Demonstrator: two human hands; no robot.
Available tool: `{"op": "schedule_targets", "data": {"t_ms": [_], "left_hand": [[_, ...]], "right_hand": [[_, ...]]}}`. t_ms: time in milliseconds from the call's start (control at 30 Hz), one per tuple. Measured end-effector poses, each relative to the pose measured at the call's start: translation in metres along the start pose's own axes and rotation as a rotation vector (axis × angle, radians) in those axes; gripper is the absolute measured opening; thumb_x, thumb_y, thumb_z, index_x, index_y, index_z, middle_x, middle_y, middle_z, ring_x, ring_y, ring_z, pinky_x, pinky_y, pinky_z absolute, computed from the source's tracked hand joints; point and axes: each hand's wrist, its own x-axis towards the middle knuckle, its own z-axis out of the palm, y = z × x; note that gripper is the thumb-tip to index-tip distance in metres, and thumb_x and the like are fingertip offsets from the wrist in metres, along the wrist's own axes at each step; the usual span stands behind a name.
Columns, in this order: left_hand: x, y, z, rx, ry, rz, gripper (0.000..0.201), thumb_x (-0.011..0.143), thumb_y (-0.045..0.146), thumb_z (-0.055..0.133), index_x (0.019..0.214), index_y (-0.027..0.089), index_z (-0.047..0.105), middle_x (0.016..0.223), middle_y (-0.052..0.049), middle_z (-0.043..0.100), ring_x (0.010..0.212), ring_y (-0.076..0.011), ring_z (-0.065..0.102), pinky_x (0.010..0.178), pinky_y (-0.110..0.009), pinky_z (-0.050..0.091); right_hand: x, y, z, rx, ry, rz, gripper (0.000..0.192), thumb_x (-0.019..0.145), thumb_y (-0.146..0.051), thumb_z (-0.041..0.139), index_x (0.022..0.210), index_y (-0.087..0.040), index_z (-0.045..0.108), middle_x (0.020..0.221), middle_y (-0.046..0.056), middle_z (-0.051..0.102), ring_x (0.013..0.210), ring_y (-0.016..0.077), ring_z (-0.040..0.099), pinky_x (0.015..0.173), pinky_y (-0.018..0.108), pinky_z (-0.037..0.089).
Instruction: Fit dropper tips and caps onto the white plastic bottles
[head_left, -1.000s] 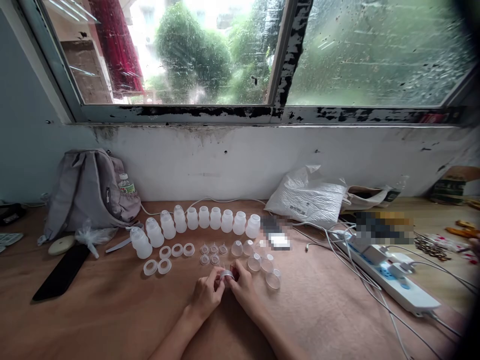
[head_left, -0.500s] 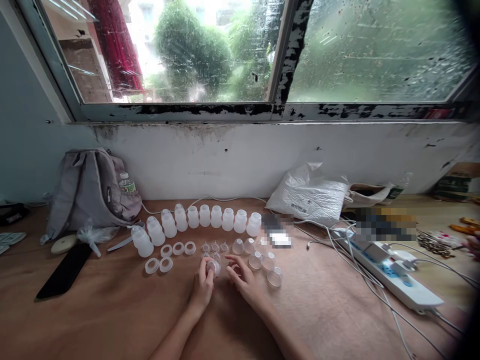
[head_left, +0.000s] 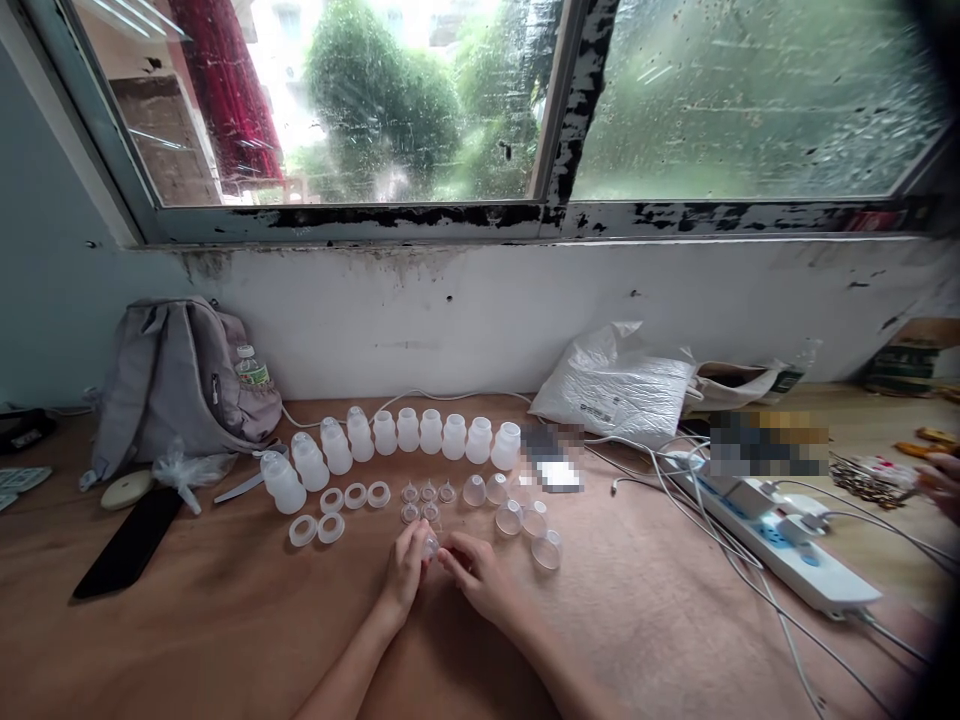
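My left hand (head_left: 405, 575) and my right hand (head_left: 474, 572) meet over the brown table (head_left: 225, 630), both pinching a small clear plastic piece (head_left: 430, 545) between the fingertips. Just beyond them lie small clear nipples (head_left: 427, 493), white rings (head_left: 354, 496) and clear domed caps (head_left: 525, 519). Farther back stands a curved row of small white bottles (head_left: 430, 432).
A grey backpack (head_left: 172, 385) with a water bottle stands at the back left, with a black phone (head_left: 127, 542) in front of it. A white plastic bag (head_left: 615, 385), cables and a power strip (head_left: 780, 545) lie at the right. Another person's hand (head_left: 941, 480) shows at the far right edge.
A second ago both hands held a ring-shaped piece near the caps. Half a second ago the right hand had let go; now both hands pinch a small clear piece again.
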Motion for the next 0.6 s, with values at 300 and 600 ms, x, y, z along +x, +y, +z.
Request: {"op": "schedule_targets", "data": {"t_ms": [300,600], "left_hand": [[0.006,0.001,-0.007,0.371,0.087,0.249,0.043,0.082,0.049,0.028,0.056,0.018,0.044,0.047,0.003,0.042,0.044,-0.0101,0.041,0.047,-0.021,0.033],[0.032,0.073,-0.026,0.873,0.037,0.341,0.035,0.083,0.045,0.035,0.092,0.02,0.058,0.072,-0.001,0.066,0.063,-0.015,0.06,0.058,-0.023,0.042]], "right_hand": [[-0.003,-0.002,0.011,-0.022,0.04,-0.027,0.028,0.086,-0.028,0.043,0.06,-0.018,0.048,0.057,-0.003,0.045,0.053,0.0103,0.039,0.05,0.022,0.03],[-0.002,0.009,0.002,0.017,0.252,0.081,0.03,0.087,-0.034,0.038,0.063,-0.018,0.046,0.055,-0.002,0.048,0.049,0.0105,0.041,0.047,0.022,0.031]]}}
